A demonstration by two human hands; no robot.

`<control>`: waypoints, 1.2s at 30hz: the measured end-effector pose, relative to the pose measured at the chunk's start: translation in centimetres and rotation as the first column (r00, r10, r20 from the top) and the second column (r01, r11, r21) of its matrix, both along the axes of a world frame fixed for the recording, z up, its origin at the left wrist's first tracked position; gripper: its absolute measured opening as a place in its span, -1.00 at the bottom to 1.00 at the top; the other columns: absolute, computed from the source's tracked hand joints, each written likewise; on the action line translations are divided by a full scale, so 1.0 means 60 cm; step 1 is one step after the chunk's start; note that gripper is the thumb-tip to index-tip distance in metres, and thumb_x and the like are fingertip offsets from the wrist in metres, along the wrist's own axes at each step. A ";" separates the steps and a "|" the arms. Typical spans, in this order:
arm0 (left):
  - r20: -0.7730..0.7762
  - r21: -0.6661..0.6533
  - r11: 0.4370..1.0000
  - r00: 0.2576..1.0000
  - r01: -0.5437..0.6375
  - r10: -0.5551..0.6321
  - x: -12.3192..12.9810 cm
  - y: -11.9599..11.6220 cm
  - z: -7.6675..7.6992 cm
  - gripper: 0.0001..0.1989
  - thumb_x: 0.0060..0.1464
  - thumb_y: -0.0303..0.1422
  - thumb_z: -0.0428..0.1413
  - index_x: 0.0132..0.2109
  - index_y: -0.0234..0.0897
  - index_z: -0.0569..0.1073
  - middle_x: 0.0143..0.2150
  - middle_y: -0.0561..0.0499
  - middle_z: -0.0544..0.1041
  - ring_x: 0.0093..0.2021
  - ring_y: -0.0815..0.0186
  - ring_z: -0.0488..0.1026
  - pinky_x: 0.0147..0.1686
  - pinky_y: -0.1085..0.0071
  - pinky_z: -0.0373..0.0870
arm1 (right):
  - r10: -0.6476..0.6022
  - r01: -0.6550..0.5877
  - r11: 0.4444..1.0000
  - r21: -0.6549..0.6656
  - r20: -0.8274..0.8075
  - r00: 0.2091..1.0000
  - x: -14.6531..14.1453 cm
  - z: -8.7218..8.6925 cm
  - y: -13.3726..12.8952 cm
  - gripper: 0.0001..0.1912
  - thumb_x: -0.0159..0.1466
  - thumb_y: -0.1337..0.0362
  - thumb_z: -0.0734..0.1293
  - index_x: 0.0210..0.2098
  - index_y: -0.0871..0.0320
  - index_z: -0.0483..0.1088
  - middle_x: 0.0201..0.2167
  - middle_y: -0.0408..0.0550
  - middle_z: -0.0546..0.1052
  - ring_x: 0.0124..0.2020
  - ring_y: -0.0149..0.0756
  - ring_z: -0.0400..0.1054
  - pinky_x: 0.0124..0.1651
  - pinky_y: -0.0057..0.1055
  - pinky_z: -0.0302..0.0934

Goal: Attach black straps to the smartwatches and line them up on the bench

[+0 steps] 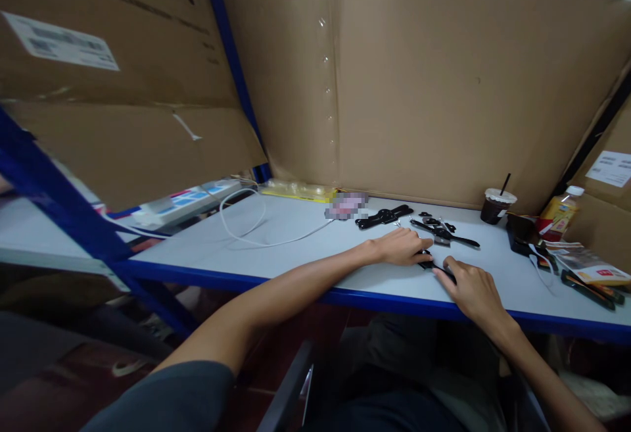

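Near the table's front edge, my left hand (401,246) is closed on one end of a slim black strap-like piece (438,267). The other end lies in the fingers of my right hand (476,287), also closed. The fingers cover much of this piece, so its exact kind is unclear. Just beyond it lies another long black strap-like part (466,241) with a wider middle, beside a small dark flat piece (442,242). A similar pair of black strap-like parts (384,216) rests farther left, and several small black pieces (432,221) are scattered behind my hands.
On the white table (296,267), a white cable (266,245) runs to a blurred-out object (346,206). To the right stand a lidded drink cup (497,206), a bottle (559,214), a black tray (523,235) and a packet (594,264). Cardboard (444,90) walls the back.
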State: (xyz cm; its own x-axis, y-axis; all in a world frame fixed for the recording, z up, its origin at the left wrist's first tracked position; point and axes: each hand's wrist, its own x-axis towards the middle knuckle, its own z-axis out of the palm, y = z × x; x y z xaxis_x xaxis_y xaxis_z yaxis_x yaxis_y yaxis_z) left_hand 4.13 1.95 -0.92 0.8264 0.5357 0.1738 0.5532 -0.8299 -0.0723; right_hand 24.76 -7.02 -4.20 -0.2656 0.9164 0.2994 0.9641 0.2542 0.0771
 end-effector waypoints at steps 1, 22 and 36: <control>-0.002 0.003 1.000 1.000 0.000 0.000 0.001 -0.001 0.000 -0.61 0.39 -0.11 -0.05 -0.03 -0.32 0.51 -0.43 -0.09 0.54 -0.49 0.29 0.39 -0.42 0.36 0.12 | -0.001 0.001 1.000 -0.001 -0.003 1.000 0.000 0.000 0.000 -0.67 0.48 0.03 0.15 -0.09 0.10 0.41 -0.21 -0.01 0.65 -0.24 -0.15 0.56 -0.32 -0.37 0.14; 0.066 -0.047 0.997 0.996 -0.062 0.065 0.006 -0.002 -0.001 -0.78 0.29 -0.37 -0.02 -0.06 -0.30 0.49 -0.43 -0.03 0.52 -0.50 0.31 0.37 -0.42 0.36 0.10 | -0.005 0.005 1.000 0.008 0.018 1.000 -0.001 0.001 0.000 -0.67 0.49 0.02 0.16 -0.08 0.11 0.41 -0.21 0.00 0.66 -0.24 -0.13 0.56 -0.33 -0.37 0.12; -0.008 0.014 0.997 0.997 0.079 -0.079 -0.011 0.010 0.008 -0.70 0.38 -0.13 0.01 -0.03 -0.26 0.48 -0.47 0.00 0.52 -0.52 0.31 0.39 -0.45 0.39 0.12 | 0.001 -0.001 1.000 0.009 0.008 1.000 0.002 -0.003 0.003 -0.68 0.49 0.03 0.16 -0.09 0.11 0.41 -0.21 0.00 0.65 -0.24 -0.13 0.56 -0.33 -0.36 0.12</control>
State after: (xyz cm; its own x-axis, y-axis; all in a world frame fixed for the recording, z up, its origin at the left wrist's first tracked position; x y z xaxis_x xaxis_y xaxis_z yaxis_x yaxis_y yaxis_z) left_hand 3.46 2.52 -0.44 0.8673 0.4661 0.1745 0.4853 -0.8699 -0.0881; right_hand 24.86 -6.84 -4.39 -0.2687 0.9136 0.3052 0.9632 0.2543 0.0867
